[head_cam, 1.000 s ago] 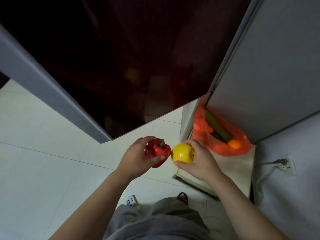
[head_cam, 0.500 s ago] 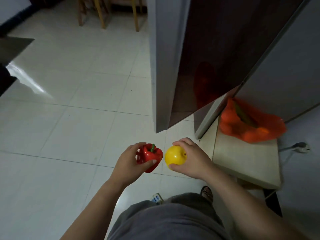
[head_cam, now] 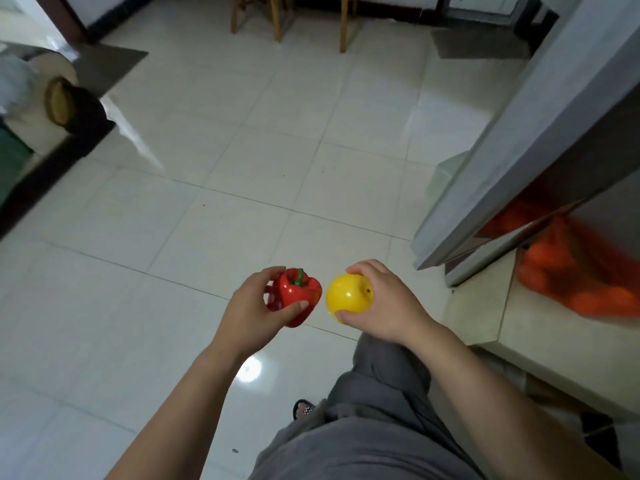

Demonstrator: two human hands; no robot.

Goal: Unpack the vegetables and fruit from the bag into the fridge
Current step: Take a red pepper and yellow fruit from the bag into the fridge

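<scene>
One red pepper (head_cam: 298, 295) gripped in left hand (head_cam: 252, 308), one yellow fruit (head_cam: 349, 294) gripped in right hand (head_cam: 384, 303), one orange bag (head_cam: 585, 271) right.

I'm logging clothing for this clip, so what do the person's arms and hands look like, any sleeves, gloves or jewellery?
The left forearm and right forearm are bare to the frame edge, no sleeve in view. The left hand and right hand wear no gloves; no watch, bracelet or ring shows.

White tiled floor (head_cam: 207, 174), wooden chair legs (head_cam: 343, 26) at its far end, grey mat (head_cam: 481, 43) near them
</scene>
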